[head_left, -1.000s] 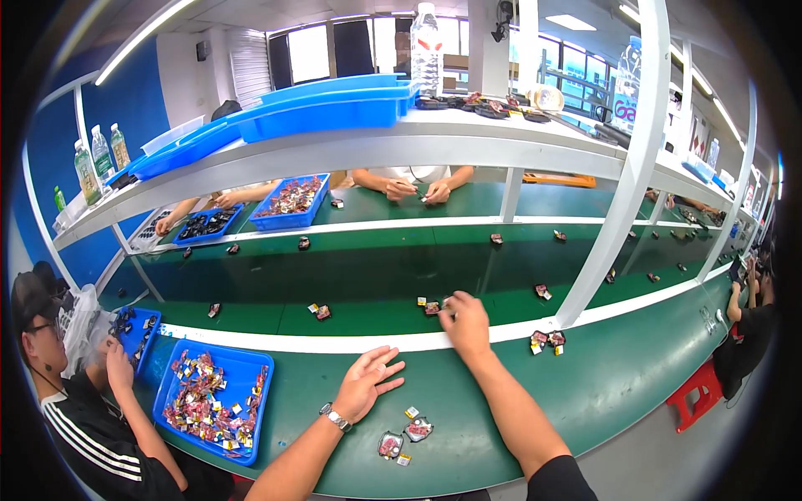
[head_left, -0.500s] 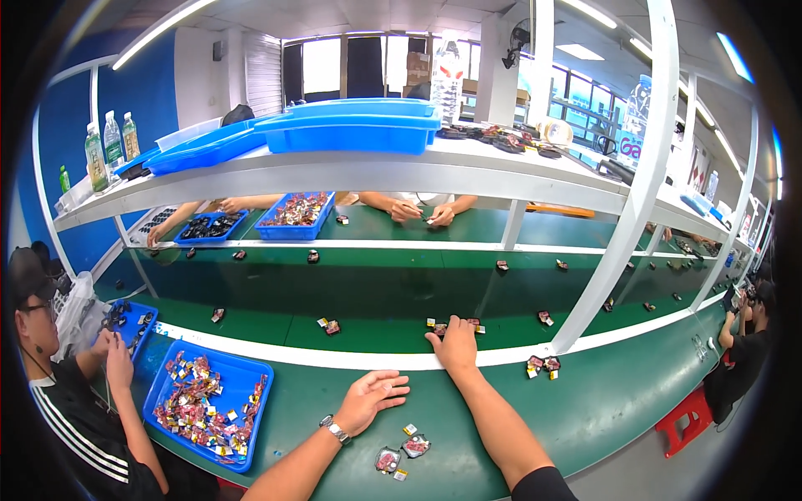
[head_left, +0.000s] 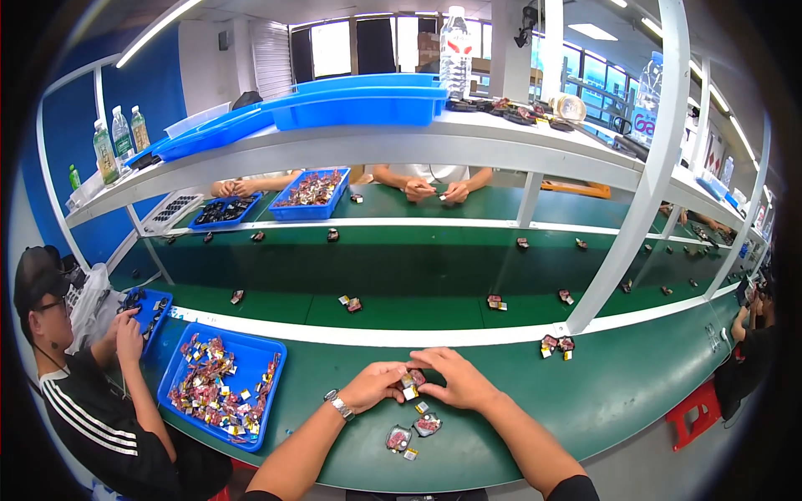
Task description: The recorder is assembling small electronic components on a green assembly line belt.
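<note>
Over the smooth green surface (head_left: 601,401), my left hand (head_left: 376,387) pinches a small reddish circuit piece (head_left: 417,377) with yellow-and-white tab (head_left: 410,392), my right hand (head_left: 456,381) curving around it, its pressure unclear, and I judge it light, stiff but fragile, best held by the edges.

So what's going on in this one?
A person's left hand and right hand hold a small part between them, above a green bench. Two similar units lie on the bench just in front of the person. To the left stands a blue tray of reddish pieces; beyond it, a co-worker's hands are at another tray.
</note>
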